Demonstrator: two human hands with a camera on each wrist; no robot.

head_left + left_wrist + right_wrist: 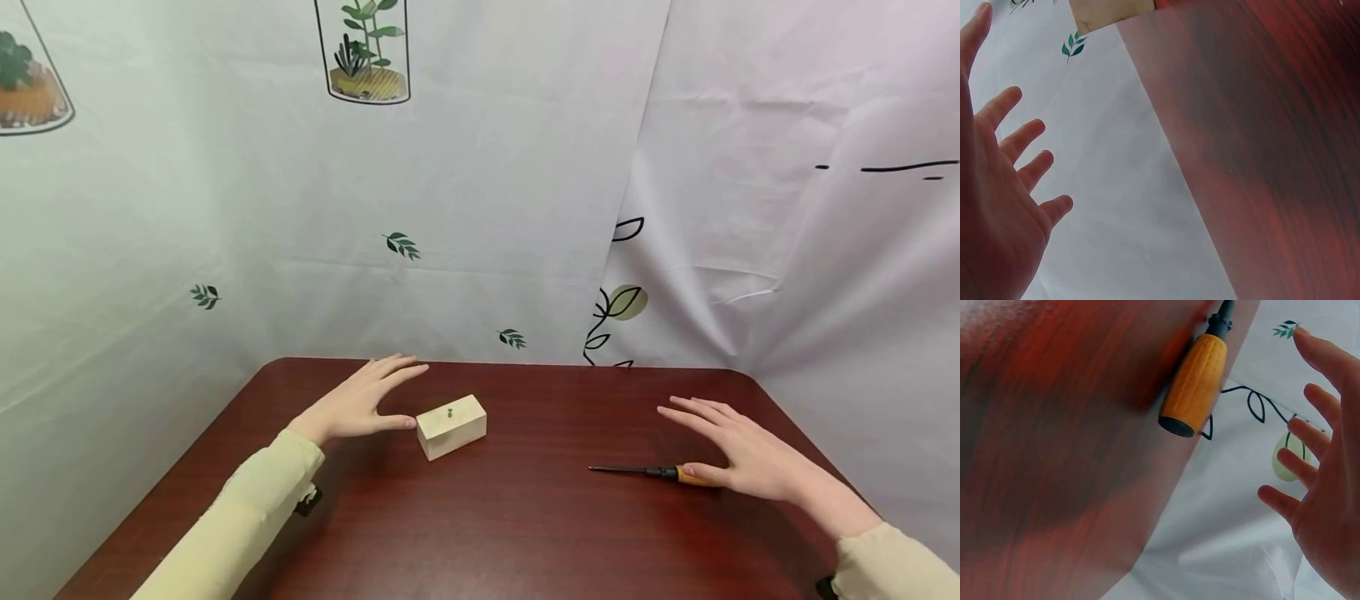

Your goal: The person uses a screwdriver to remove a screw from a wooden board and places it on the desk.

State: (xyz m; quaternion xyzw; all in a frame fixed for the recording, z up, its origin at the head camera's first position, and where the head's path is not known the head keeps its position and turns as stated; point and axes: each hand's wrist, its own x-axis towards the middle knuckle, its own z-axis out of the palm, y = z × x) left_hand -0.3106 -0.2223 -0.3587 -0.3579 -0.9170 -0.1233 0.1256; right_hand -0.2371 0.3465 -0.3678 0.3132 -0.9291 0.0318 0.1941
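Observation:
A pale wooden block lies on the table, with a small screw standing in its top face. My left hand is stretched out just left of the block, fingers spread and thumb tip close to its corner; whether they touch I cannot tell. In the left wrist view only a lower part of the block shows at the top edge. A screwdriver with an orange handle and dark shaft lies at the right, tip pointing left. Above its handle my right hand hovers with spread fingers, holding nothing.
The dark red-brown table has rounded far corners. White cloth printed with leaves and plant jars hangs behind it and along both sides. A dark strap shows under the left sleeve.

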